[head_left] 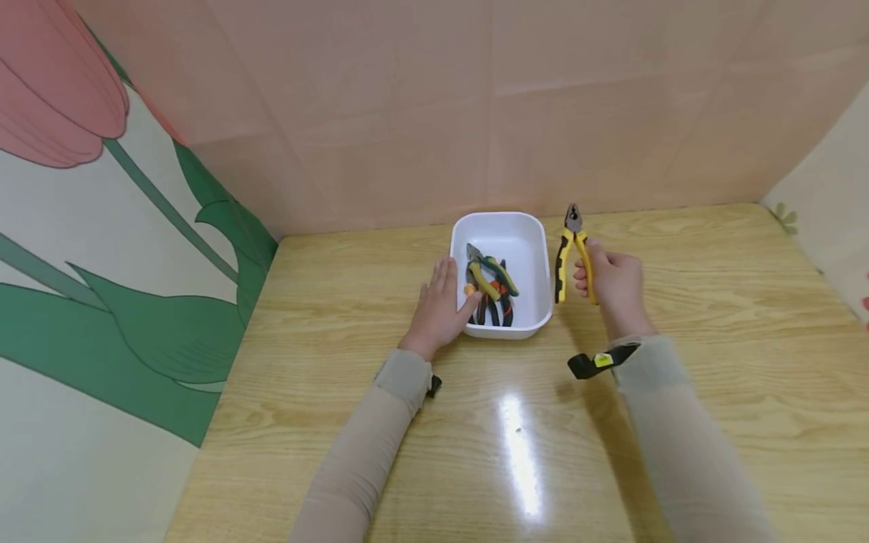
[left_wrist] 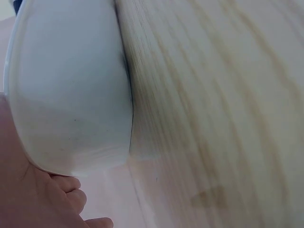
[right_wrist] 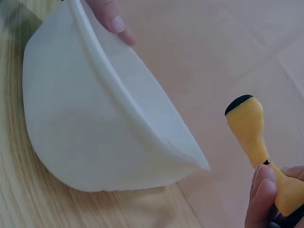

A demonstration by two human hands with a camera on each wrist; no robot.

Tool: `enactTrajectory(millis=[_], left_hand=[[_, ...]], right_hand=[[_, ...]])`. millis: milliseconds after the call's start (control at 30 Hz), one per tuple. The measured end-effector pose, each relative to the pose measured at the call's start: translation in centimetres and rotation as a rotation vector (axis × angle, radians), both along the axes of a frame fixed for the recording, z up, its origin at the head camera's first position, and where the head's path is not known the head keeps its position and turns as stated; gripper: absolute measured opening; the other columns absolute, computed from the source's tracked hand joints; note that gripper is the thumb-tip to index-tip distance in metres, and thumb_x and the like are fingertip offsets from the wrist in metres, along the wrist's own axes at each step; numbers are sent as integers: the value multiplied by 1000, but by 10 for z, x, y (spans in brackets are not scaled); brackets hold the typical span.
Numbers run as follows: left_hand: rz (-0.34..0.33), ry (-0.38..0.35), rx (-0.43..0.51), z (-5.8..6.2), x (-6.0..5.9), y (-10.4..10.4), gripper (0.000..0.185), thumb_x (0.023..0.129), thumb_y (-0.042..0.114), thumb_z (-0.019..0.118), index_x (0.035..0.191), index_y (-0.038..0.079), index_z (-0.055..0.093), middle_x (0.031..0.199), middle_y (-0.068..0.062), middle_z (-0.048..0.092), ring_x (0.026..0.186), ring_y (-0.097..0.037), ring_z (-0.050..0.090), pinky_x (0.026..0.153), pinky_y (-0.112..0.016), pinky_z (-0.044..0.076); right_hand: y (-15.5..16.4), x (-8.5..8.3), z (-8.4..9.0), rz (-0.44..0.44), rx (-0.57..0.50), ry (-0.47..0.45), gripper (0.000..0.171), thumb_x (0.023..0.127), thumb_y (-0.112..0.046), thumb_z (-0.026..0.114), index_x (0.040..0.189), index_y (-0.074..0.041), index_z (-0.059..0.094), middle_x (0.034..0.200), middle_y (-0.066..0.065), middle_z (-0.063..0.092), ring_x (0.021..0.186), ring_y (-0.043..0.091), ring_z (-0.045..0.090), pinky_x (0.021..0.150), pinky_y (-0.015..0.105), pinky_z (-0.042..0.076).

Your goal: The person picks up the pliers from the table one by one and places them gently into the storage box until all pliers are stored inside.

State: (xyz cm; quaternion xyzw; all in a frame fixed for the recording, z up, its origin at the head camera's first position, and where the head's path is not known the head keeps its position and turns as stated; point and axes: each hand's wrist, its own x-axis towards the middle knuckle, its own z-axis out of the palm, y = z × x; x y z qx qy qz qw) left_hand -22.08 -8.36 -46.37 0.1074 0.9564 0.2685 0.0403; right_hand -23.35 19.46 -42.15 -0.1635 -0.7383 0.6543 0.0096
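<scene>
My right hand (head_left: 621,283) grips one handle of yellow-and-black combination pliers (head_left: 573,219), raised just right of the white plastic bin (head_left: 548,302). The pliers point up and away, their handles spread apart. In the right wrist view, a yellow handle (right_wrist: 247,128) with a black end shows beside the fingers. My left hand (head_left: 440,309) rests on the bin's left rim, fingers straight and thumb over the edge. Inside the bin lie green-and-yellow pliers (head_left: 483,280) on top of several tools with dark and orange handles (head_left: 494,309), bunched to the left and front.
The bin stands on a wood-grain table (head_left: 326,317), near its back edge. Behind rises a pinkish wall covering (head_left: 380,121). To the left is a panel with a printed tulip (head_left: 61,90). A light reflection lies on the table in front of the bin.
</scene>
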Motion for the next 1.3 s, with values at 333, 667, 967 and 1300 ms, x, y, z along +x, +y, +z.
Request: enactTrajectory(millis=[333,667,967,1300], left_hand=[[1,3,-9,2,1,1,84,106,53,41,163,6,1,170,-9,-4,156,-24,-2,124,-55,10],[-3,13,-23,3,1,2,85,106,55,40,163,5,1,170,-10,-2,156,-24,-3,124,-55,10],[0,6,-21,-1,2,3,85,106,56,39,163,7,1,171,-10,-2,156,-24,-3,124,-54,10],[-6,21,-13,2,1,1,85,105,55,41,162,5,2,170,-11,-1,156,-24,-3,124,-55,9]], right_hand=[[-15,-1,4,3,-58,21,52,104,-45,51,98,5,65,65,-3,63,53,7,60,52,23,56],[-31,-4,2,27,-59,30,56,106,-42,49,102,12,62,63,-2,63,51,6,59,49,20,53],[-43,-3,0,55,-22,18,58,106,-44,48,105,12,63,61,-5,61,51,4,57,49,20,53],[-57,-3,0,64,-2,16,57,106,-43,50,104,13,64,58,-5,60,48,4,58,46,20,51]])
